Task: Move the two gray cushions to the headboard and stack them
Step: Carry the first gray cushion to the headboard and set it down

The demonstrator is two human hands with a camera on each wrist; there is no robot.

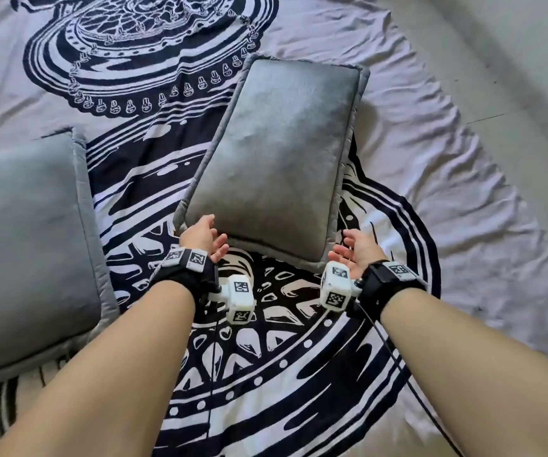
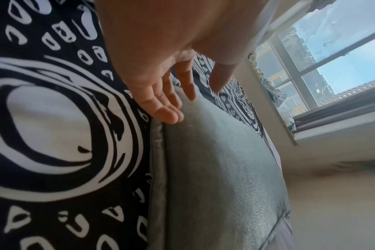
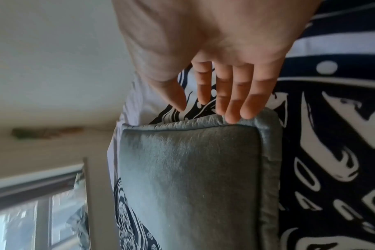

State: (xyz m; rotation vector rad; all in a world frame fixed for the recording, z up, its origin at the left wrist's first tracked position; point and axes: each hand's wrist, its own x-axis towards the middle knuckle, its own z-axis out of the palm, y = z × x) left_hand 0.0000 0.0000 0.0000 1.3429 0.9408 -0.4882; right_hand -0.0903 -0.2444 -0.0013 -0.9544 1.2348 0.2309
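Gray velvet-like fabric covers both cushions on the bed. One cushion [image 1: 276,153] lies near the middle of the head view, its long axis running from about 6 o'clock up toward 12 o'clock, flat on a black-and-white patterned sheet [image 1: 154,70]. The second cushion [image 1: 25,239] lies at 9 o'clock, well apart from the first and partly cut off by the frame edge.

The left hand [image 1: 204,238] sits at the near left corner of the middle cushion, at roughly 7 o'clock from its centre. Its fingers [image 2: 167,113] are straight and spread loosely, their tips touching the cushion's piped edge where it meets the sheet; nothing is gripped. The right hand [image 1: 357,249] is at the near right corner, at about 5 o'clock from the cushion's centre. In the right wrist view its fingers [image 3: 235,103] reach down straight, with two fingertips resting on the flat border of the cushion and the thumb held apart from it; this hand also has hold of nothing.

Each wrist carries a black strap with a white marker block. Past the sheet at 3 o'clock is pale floor [image 1: 513,61]. A window [image 2: 332,55] shows in the left wrist view, beyond the far end of the bed.
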